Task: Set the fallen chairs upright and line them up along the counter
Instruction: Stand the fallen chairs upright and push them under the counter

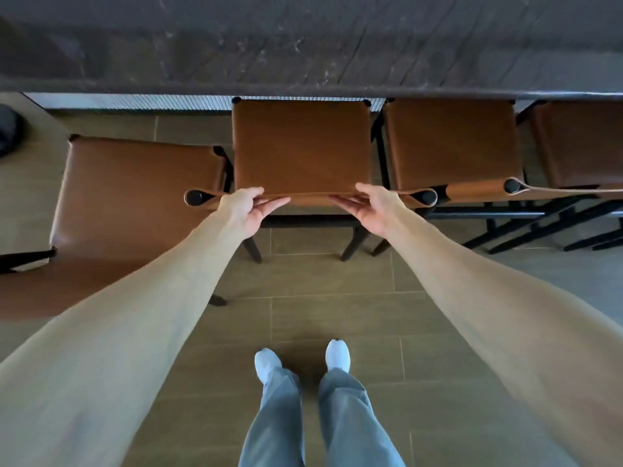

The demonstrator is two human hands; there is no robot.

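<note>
Directly below me a brown leather chair (301, 146) with a black frame stands upright, its front tucked against the dark stone counter (303, 45). My left hand (251, 208) and my right hand (371, 207) both grip the top edge of its leather backrest, thumbs over and fingers under. Another brown chair (135, 193) stands upright to the left, set further back from the counter and angled. Two more brown chairs (451, 143) (580, 143) stand in line at the counter on the right.
Tan floor tiles (337, 315) spread behind the chairs, where my feet in white shoes (303, 360) stand. A ribbed panel (135, 102) runs under the counter edge. A dark rounded object (8, 129) sits at the far left.
</note>
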